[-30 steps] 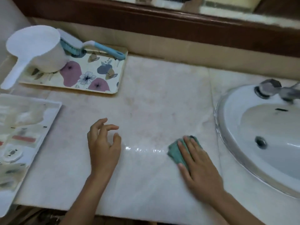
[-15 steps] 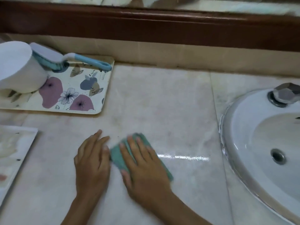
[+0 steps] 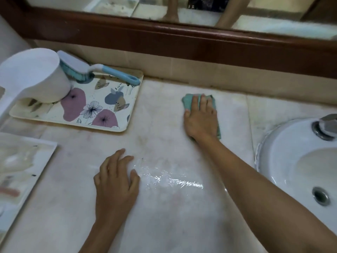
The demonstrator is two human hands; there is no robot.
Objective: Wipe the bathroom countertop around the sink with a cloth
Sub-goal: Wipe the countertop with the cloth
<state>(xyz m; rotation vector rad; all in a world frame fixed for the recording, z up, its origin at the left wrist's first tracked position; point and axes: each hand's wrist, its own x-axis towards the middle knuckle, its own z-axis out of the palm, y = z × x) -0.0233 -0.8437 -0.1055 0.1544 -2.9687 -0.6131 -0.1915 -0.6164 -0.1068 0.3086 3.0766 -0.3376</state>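
A folded teal cloth (image 3: 187, 101) lies on the pale marble countertop (image 3: 164, 136) near the back wall. My right hand (image 3: 200, 119) presses flat on the cloth with straight fingers, covering most of it. My left hand (image 3: 116, 181) rests on the counter nearer the front edge, fingers spread and relaxed, holding nothing. A wet shiny streak (image 3: 171, 179) runs across the marble just right of my left hand. The white sink (image 3: 284, 161) sits at the right, with its drain (image 3: 321, 196) showing.
A floral tray (image 3: 113, 123) at the back left carries a white scoop (image 3: 32, 75) and a blue-handled scrub brush (image 3: 102, 70). A white tray (image 3: 45, 154) with clutter lies at the far left. A metal tap (image 3: 326, 126) stands on the sink rim. A wood-framed mirror (image 3: 182, 39) lines the back.
My right hand slid the cloth from beside my left hand to the back of the counter, toward the wall. My left hand stayed on the counter, fingers now more spread.
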